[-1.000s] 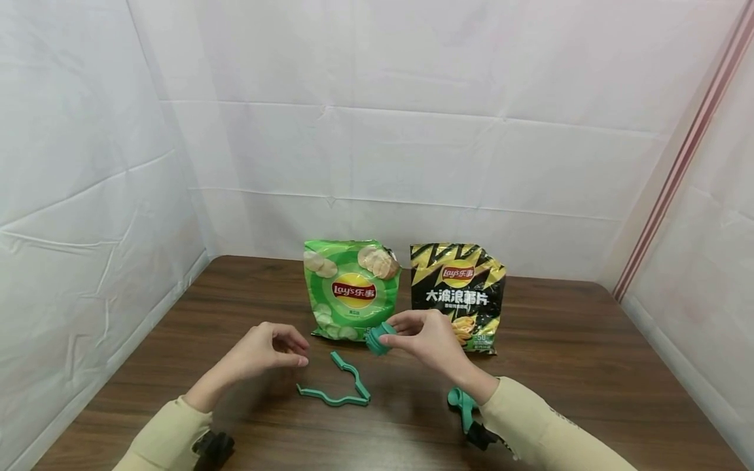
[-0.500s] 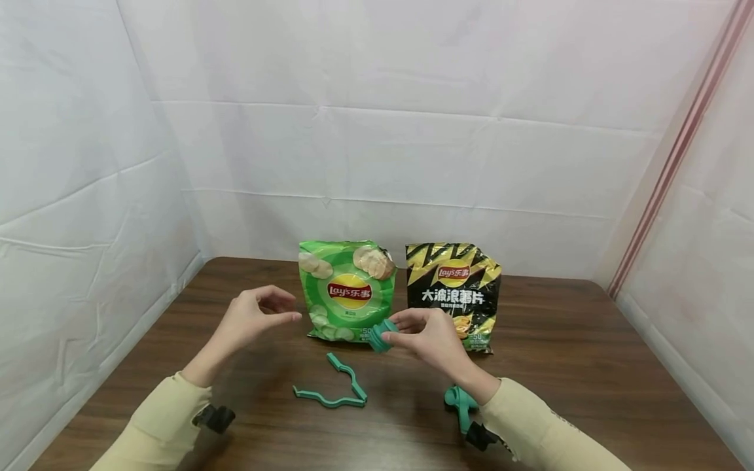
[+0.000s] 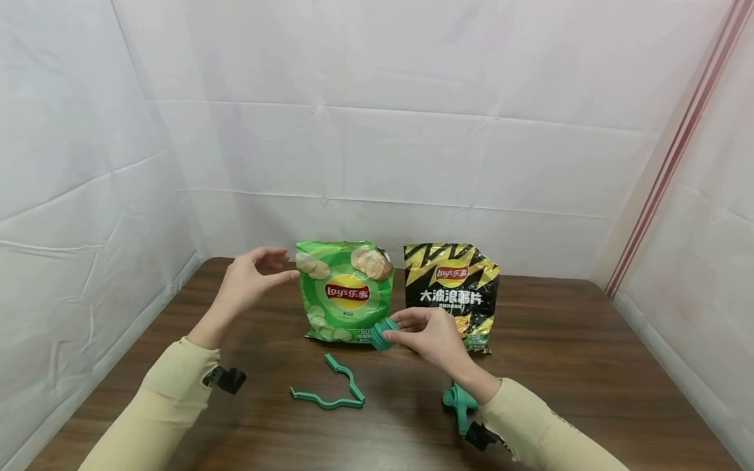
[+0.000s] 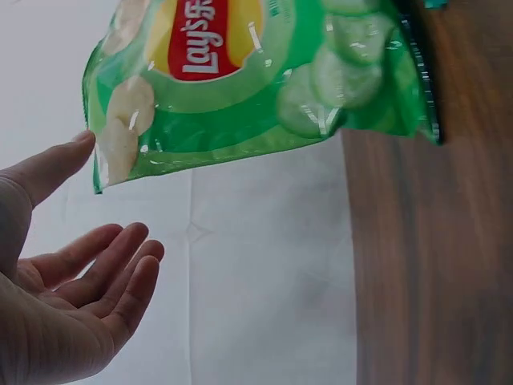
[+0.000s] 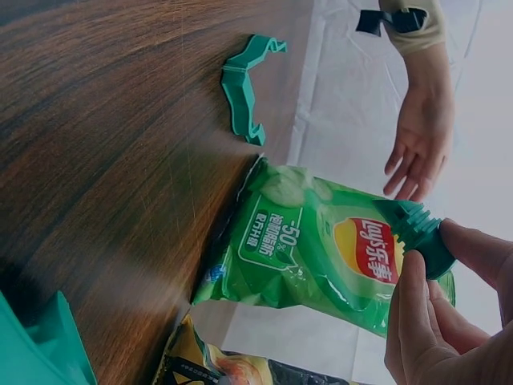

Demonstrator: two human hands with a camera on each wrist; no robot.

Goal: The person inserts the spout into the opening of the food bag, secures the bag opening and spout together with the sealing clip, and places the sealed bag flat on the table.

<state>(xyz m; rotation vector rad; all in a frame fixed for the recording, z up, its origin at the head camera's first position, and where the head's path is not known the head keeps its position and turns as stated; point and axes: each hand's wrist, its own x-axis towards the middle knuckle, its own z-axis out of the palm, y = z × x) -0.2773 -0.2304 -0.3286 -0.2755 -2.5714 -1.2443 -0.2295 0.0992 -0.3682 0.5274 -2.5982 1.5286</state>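
My left hand (image 3: 250, 278) is at the upper left edge of a green chip bag (image 3: 347, 317), fingers loosely bent and apart from the thumb. In the left wrist view the thumb tip meets the outline of the bag (image 4: 232, 128); whether it touches I cannot tell. My right hand (image 3: 432, 337) pinches a small teal ribbed cap (image 5: 425, 245) between thumb and fingers, in front of the green bag's lower right corner. A hinged teal bag clip (image 3: 357, 392) lies spread apart on the table. Behind my right hand stands a black and yellow chip bag (image 3: 450, 275), partly covered.
Another teal piece with a round end (image 3: 461, 402) lies by my right wrist, partly hidden by it. The brown wooden table (image 3: 565, 340) ends at white sheeting (image 3: 377, 150) behind the bags and along both sides.
My left hand has risen and moved away from above the bag clip to the green bag's upper left edge. The right hand keeps the cap at nearly the same spot.
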